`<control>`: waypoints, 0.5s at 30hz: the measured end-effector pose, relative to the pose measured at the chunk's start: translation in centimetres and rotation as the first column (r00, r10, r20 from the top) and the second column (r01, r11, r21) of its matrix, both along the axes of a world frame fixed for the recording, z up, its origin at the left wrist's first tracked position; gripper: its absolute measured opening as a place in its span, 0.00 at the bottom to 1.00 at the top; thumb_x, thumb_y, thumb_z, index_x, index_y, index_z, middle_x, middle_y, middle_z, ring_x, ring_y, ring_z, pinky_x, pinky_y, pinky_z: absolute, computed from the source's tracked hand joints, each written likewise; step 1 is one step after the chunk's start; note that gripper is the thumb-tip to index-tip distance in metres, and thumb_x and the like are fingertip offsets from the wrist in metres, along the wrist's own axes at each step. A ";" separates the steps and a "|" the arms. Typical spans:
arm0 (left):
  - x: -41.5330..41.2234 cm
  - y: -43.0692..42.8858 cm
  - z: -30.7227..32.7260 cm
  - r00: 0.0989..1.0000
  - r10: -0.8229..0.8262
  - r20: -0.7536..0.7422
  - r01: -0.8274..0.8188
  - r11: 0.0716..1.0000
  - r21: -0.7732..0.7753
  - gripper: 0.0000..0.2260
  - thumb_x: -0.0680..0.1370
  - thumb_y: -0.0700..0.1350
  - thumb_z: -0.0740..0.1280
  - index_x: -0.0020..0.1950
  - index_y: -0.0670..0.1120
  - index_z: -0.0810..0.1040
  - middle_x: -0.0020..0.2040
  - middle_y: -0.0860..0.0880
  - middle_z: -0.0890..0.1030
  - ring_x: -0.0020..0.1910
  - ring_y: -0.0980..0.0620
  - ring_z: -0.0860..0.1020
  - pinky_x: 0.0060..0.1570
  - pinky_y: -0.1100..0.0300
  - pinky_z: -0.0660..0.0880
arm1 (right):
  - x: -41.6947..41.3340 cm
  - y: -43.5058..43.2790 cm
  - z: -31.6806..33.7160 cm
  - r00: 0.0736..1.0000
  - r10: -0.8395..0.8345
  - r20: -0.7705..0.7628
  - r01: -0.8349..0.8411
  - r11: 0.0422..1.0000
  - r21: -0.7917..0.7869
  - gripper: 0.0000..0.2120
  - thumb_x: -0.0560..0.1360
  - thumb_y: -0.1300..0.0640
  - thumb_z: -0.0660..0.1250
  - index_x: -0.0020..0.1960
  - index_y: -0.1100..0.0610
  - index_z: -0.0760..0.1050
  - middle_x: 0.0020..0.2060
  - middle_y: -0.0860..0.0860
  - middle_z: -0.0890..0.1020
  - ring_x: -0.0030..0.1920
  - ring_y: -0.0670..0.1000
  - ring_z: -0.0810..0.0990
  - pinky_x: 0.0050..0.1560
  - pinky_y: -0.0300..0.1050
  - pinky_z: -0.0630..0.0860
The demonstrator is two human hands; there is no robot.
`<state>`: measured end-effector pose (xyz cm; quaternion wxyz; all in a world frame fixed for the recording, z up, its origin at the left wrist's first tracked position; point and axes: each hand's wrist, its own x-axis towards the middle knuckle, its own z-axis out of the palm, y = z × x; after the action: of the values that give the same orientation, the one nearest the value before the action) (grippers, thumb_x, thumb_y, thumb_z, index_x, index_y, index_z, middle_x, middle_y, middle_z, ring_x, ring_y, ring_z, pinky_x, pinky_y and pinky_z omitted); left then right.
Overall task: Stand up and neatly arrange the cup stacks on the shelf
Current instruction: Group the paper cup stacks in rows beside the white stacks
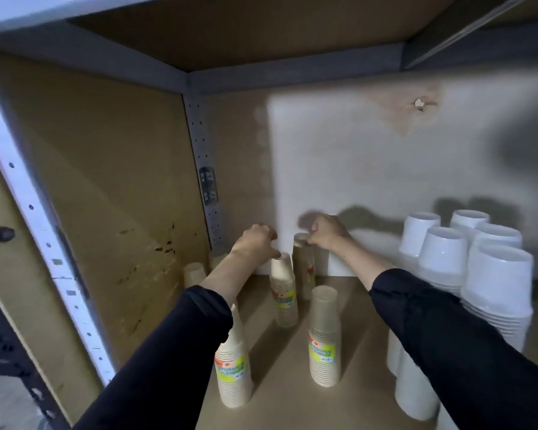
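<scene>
Both arms reach deep onto the shelf board (pixel 271 361). Left hand (pixel 257 242) has fingers pinched on the top of a tan cup stack (pixel 283 294), which stands upright, long axis vertical, mouth down, mid-shelf. Right hand (pixel 325 234) is curled closed around the top of the rear tan stack (pixel 303 268), also upright, just behind the first. Two more labelled tan stacks stand vertical nearer the front: front-left stack (pixel 233 364) and front-right stack (pixel 324 336). White cup stacks (pixel 497 274) crowd the right side, upright.
</scene>
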<state>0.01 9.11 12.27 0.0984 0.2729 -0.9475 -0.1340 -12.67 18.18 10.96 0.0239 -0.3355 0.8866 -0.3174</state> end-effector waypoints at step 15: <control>-1.9 -2.0 -1.0 0.976 -0.193 0.102 0.182 0.977 0.110 0.17 0.75 0.45 0.67 0.63 0.44 0.77 0.63 0.45 0.78 0.61 0.48 0.76 0.54 0.65 0.69 | -3.2 -3.8 -1.8 0.992 0.124 0.031 -0.126 0.991 0.036 0.16 0.73 0.64 0.64 0.58 0.72 0.73 0.53 0.65 0.78 0.50 0.58 0.76 0.50 0.46 0.72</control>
<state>-1.87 7.12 11.30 0.0182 0.1939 -0.9652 -0.1742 -15.84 14.33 9.19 0.0627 -0.3853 0.8693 -0.3033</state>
